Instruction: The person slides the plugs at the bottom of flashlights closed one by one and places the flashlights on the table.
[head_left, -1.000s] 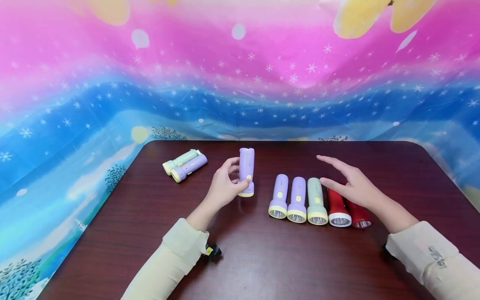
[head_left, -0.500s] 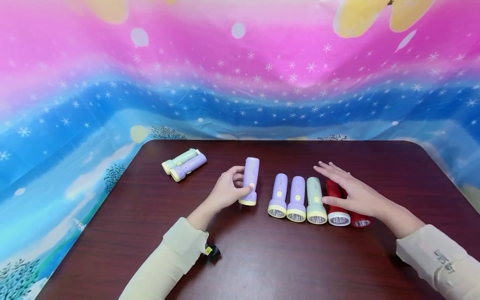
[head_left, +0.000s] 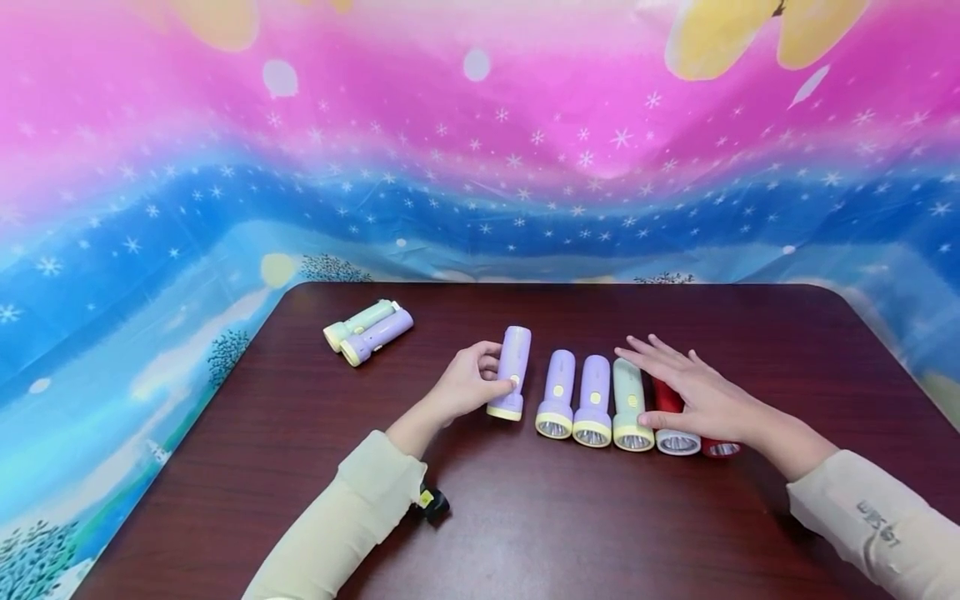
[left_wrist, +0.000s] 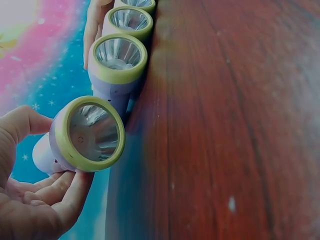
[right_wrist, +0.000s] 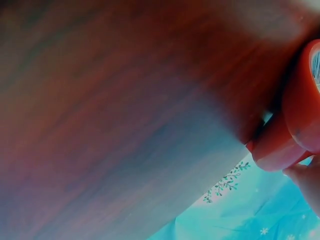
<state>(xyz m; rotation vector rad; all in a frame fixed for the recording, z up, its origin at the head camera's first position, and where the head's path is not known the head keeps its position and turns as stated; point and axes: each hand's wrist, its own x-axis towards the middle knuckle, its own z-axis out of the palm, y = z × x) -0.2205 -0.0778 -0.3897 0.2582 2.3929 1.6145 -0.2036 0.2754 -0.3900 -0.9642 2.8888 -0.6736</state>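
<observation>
My left hand (head_left: 471, 383) pinches a purple flashlight (head_left: 516, 354) with a yellow rim, thumb by its yellow button. In the left wrist view its lens (left_wrist: 95, 132) faces the camera. Just to its right is a side-by-side row: two purple flashlights (head_left: 560, 379) (head_left: 596, 383), a green flashlight (head_left: 628, 383), a red flashlight with a pale rim (head_left: 678, 442) and another red flashlight (head_left: 722, 448). My right hand (head_left: 705, 396) lies over the row's right end, fingers spread, partly hiding the red ones. The right wrist view shows a red flashlight (right_wrist: 305, 107) at its edge.
At the back left of the dark wooden table (head_left: 247, 467), a green flashlight (head_left: 367, 317) and a purple flashlight (head_left: 381, 335) lie together. A printed cloth (head_left: 480, 167) hangs behind the table. A small black device (head_left: 435, 505) shows at the left cuff.
My left hand has brought the purple flashlight right and nearer to me, beside the row. My right hand has lowered toward the row, its fingers now reaching over the green flashlight.
</observation>
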